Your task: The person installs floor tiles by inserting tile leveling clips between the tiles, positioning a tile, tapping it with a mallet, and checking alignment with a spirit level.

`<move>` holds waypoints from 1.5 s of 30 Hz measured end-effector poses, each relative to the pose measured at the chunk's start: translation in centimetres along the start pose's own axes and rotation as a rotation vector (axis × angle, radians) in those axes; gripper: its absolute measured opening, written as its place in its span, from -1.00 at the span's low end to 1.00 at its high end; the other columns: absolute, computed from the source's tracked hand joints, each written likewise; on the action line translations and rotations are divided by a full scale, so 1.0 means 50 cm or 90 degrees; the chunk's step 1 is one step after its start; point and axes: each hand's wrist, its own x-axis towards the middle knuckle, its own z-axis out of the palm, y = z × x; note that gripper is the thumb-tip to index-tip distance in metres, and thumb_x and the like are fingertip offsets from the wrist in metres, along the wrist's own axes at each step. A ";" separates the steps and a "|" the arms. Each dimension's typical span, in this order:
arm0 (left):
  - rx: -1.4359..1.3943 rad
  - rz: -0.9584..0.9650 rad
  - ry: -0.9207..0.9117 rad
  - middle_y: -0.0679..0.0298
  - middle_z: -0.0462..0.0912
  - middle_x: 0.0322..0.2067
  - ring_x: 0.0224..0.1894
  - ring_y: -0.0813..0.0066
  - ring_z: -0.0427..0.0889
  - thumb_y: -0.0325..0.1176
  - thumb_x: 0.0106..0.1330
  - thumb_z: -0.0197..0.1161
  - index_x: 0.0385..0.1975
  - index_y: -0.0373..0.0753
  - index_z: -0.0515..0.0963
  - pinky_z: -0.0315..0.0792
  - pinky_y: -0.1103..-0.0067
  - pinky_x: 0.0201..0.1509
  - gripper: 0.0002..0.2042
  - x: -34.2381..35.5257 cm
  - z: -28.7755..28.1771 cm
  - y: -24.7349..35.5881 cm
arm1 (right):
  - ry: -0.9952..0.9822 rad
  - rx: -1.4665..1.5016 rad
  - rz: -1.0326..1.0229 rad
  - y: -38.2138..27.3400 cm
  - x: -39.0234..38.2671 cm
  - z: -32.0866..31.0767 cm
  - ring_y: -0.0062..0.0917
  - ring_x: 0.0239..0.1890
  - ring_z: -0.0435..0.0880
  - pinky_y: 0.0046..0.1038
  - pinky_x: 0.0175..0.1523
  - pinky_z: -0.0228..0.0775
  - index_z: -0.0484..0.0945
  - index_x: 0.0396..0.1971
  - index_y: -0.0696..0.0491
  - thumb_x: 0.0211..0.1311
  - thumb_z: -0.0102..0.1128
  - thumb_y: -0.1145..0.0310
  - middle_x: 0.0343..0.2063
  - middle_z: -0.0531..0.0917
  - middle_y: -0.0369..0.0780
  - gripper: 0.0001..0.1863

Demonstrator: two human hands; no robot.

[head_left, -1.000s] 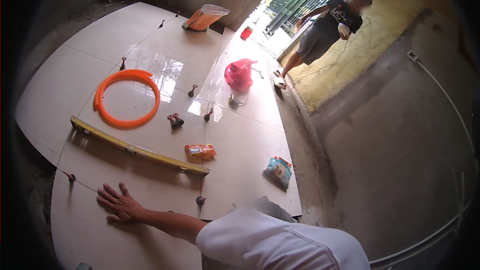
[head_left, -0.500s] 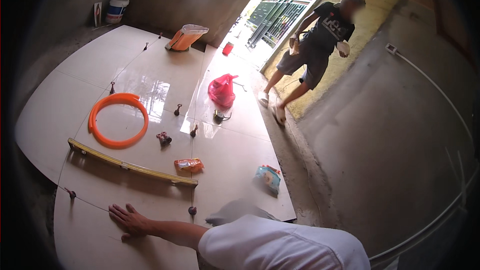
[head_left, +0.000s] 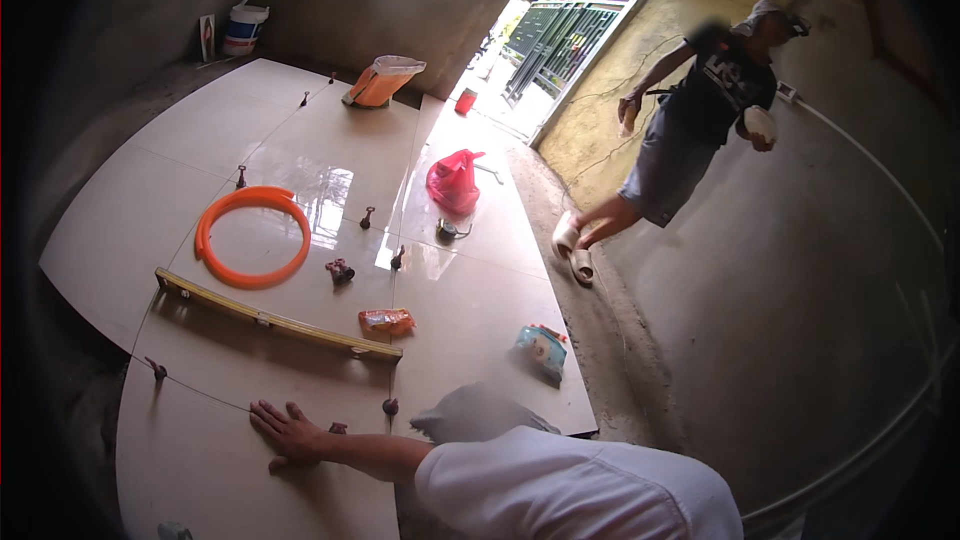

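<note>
My right hand [head_left: 292, 437] lies flat on a large glossy cream floor tile [head_left: 220, 480], fingers spread beside a joint line. It holds nothing, and its white-sleeved arm comes in from the lower right. Close to the wrist is a small dark red tile-levelling clip [head_left: 338, 428]; another clip [head_left: 390, 407] stands on the joint beyond the forearm. A yellow spirit level [head_left: 270, 317] lies across the tiles past my hand. Farther off rests a coil of orange hose [head_left: 205, 240]. My left hand is out of view.
An orange packet [head_left: 386, 322], blue packet [head_left: 541, 352], tape measure [head_left: 447, 230], pink plastic bag [head_left: 455, 183], red container [head_left: 466, 101] and orange sack [head_left: 380, 85] sit on the tiles. A co-worker [head_left: 700, 120] stands by the right wall, items in both hands. A bucket [head_left: 243, 28] stands far left.
The co-worker has walked from beside the doorway toward the right wall. My right hand stays flat on the tile and appears shifted slightly right as the view moves.
</note>
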 end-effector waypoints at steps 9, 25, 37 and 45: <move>-0.596 0.172 -0.056 -0.02 0.68 -0.27 -0.30 0.14 0.65 -0.39 0.02 0.47 -0.08 -0.49 0.55 0.56 0.36 -0.11 -0.54 -0.037 -0.014 0.038 | -0.041 -0.050 -0.014 0.021 0.019 0.027 -0.15 0.51 -0.27 0.26 0.36 -0.22 -0.08 0.41 0.20 0.14 0.01 -0.38 0.46 -0.15 0.01 0.11; -0.302 0.038 0.117 0.08 0.66 -0.54 -0.46 0.09 0.67 -0.14 -0.21 0.65 -0.41 -0.35 0.46 0.51 0.32 -0.31 -0.46 -0.082 -0.076 0.081 | 0.310 -0.076 -0.001 0.000 0.395 0.000 -0.24 0.48 -0.03 0.27 0.32 -0.19 0.08 0.42 -0.19 0.40 -0.23 -0.17 0.44 0.07 -0.18 -0.33; -0.227 0.009 0.146 0.09 0.67 -0.51 -0.48 0.29 0.68 -0.32 -0.15 0.63 -0.37 -0.40 0.50 0.52 0.41 -0.34 -0.55 -0.083 -0.073 0.118 | 0.375 -0.105 -0.112 0.011 0.677 -0.084 -0.32 0.46 0.03 0.26 0.38 -0.24 0.16 0.39 -0.23 0.24 -0.21 -0.36 0.44 0.10 -0.25 -0.21; -0.421 0.003 0.030 0.18 0.66 -0.46 -0.38 0.44 0.68 -0.51 -0.05 0.55 -0.30 -0.45 0.47 0.55 0.50 -0.31 -0.61 -0.075 -0.106 0.161 | 0.368 -0.117 -0.133 0.028 0.708 -0.085 -0.37 0.48 -0.04 0.42 0.30 -0.25 0.13 0.40 -0.34 0.24 -0.23 -0.38 0.44 0.08 -0.31 -0.23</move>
